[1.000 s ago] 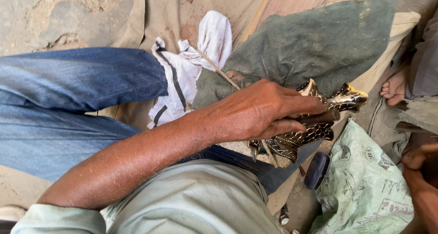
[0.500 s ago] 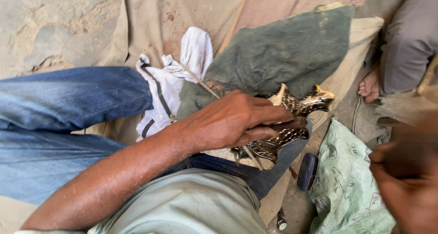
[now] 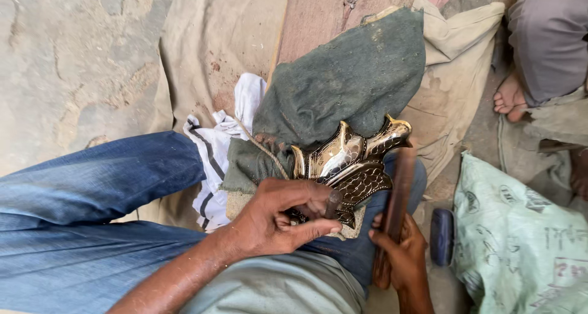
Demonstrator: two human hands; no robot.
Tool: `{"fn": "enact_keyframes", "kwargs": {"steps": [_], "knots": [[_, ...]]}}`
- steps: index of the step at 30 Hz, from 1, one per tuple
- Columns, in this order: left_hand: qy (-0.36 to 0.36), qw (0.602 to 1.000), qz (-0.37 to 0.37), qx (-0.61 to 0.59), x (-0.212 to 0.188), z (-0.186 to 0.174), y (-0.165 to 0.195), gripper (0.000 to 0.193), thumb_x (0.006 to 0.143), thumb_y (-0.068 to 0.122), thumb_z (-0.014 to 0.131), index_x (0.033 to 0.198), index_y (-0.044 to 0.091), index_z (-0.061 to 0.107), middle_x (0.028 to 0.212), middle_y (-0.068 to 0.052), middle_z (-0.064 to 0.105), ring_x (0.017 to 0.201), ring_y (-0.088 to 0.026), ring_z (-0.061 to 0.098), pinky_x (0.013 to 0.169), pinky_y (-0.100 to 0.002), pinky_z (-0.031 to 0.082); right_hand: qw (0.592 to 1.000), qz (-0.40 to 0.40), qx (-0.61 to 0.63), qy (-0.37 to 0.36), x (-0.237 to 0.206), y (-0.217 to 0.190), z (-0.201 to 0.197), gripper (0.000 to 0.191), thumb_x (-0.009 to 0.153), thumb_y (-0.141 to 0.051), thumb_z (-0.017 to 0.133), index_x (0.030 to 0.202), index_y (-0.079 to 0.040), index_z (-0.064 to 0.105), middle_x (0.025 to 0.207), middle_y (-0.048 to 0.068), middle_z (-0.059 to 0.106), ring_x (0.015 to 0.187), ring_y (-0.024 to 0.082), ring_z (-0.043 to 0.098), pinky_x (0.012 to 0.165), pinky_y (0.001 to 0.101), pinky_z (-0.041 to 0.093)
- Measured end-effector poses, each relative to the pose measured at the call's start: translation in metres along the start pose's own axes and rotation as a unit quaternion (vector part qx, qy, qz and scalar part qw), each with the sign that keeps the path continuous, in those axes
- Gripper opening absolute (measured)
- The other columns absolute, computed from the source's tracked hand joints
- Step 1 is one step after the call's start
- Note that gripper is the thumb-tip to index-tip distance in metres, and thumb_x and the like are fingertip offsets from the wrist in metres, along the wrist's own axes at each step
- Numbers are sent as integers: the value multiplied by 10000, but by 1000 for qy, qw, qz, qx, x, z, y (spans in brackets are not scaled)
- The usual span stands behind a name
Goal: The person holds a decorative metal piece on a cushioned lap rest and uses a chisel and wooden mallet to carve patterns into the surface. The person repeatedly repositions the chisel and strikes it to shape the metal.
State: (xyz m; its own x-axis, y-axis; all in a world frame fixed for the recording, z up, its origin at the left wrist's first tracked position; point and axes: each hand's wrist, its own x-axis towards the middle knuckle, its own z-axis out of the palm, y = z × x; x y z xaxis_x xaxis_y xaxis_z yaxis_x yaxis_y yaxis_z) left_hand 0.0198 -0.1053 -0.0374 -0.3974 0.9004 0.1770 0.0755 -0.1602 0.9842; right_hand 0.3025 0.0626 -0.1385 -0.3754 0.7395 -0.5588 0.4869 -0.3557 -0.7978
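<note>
On the person's lap, near the middle of the view, lies an ornate metal piece (image 3: 349, 167), gold and silver with dark scale-like engraving, its two curved tips pointing up and to the far right. It rests partly on a dark green cloth (image 3: 349, 81) that spreads away toward the far side and folds down under the piece's left edge.

The left hand (image 3: 278, 219) comes in from the near left, forearm angled up across the lap, palm down, wrist slightly bent. Its fingers are curled and its grip is closed around a small dark punch-like tool (image 3: 331, 202), thumb stretched along the near side, with the tool's tip set against the near edge of the metal piece.

The right hand (image 3: 398, 253) rises from the near edge, just right of the left hand, with its grip clamped on a long dark wooden handle (image 3: 398, 191) that stands nearly upright and blurred, just right of the metal piece.

A white cloth with dark stripes (image 3: 223, 151) lies to the left of the green cloth, beside the blue-jeaned leg (image 3: 104, 185). To the right lie a pale green printed sack (image 3: 520, 228) and a small dark blue object (image 3: 441, 235). At the far right, another person's bare foot (image 3: 508, 99) rests on the floor.
</note>
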Motion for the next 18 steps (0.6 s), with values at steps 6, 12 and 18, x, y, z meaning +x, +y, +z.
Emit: {"fn": "enact_keyframes", "kwargs": {"steps": [6,12,18], "knots": [[57,992,-115,-12,5,4,5,203,908,150,811,950,15,666,813,-50,702,697,-119,640,588,-265,515,881,-120,-458,-14,-32,-29,8,880,678,-85,882,1465,-76,488,1307,139,621,1194,284,576,959,437,506],[20,989,5,147,39,-35,18,117,949,-6,567,1056,27,601,1084,-84,643,1044,-165,651,908,-309,571,925,-312,-211,57,-32,-69,30,443,888,-64,751,1324,-44,681,1281,132,690,1159,218,666,971,334,534],[-51,956,-16,289,26,-29,33,477,862,406,779,1162,48,681,1232,-144,624,1082,-274,603,914,-402,545,972,-230,38,-29,-37,-81,58,321,924,-50,732,1244,-37,735,1198,125,729,1043,196,699,891,271,566]]}}
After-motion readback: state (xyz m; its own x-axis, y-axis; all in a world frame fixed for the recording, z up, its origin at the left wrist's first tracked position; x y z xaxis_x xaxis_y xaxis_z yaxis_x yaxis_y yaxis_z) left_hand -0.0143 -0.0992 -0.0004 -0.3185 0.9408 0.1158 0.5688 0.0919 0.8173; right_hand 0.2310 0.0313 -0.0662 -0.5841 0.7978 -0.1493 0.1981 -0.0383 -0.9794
